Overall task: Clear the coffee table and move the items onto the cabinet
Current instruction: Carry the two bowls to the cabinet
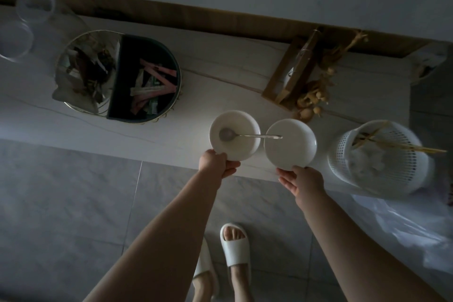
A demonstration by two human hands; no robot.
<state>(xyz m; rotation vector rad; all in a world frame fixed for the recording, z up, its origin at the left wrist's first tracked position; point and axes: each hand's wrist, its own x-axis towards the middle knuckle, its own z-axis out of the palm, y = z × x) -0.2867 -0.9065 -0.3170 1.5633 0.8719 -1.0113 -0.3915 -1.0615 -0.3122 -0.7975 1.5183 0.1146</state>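
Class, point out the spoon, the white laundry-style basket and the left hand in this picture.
spoon (226, 134): head view, on its bowl end.
white basket (397, 174): head view, on its perforated side wall.
left hand (215, 163): head view, on the back of the hand.

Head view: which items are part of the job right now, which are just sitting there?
In hand:
left hand holding bowl with spoon
right hand holding plate

Sitting there:
round divided tray
white basket
wooden frame
glass jars
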